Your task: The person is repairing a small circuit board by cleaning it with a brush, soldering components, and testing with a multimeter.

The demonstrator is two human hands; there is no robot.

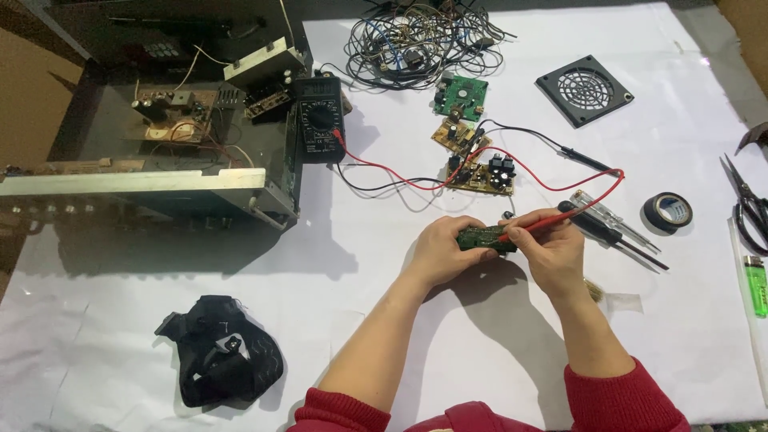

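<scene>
My left hand [442, 249] grips a small green circuit board [482, 238] just above the white table cover. My right hand [552, 246] pinches a red multimeter probe [534, 226], its tip touching the board. The probe's red lead [416, 182] runs back to a black multimeter [318, 121] lying beside the open chassis. The black probe [588, 160] lies loose on the table to the upper right, away from both hands.
An opened metal amplifier chassis [152, 152] fills the left. Three other circuit boards [468, 132], a wire tangle [416, 40], a black fan grille [584, 88], screwdrivers [616, 228], a tape roll [668, 212], scissors [748, 208], a green lighter [754, 284] and a black strap bundle [224, 360] lie around.
</scene>
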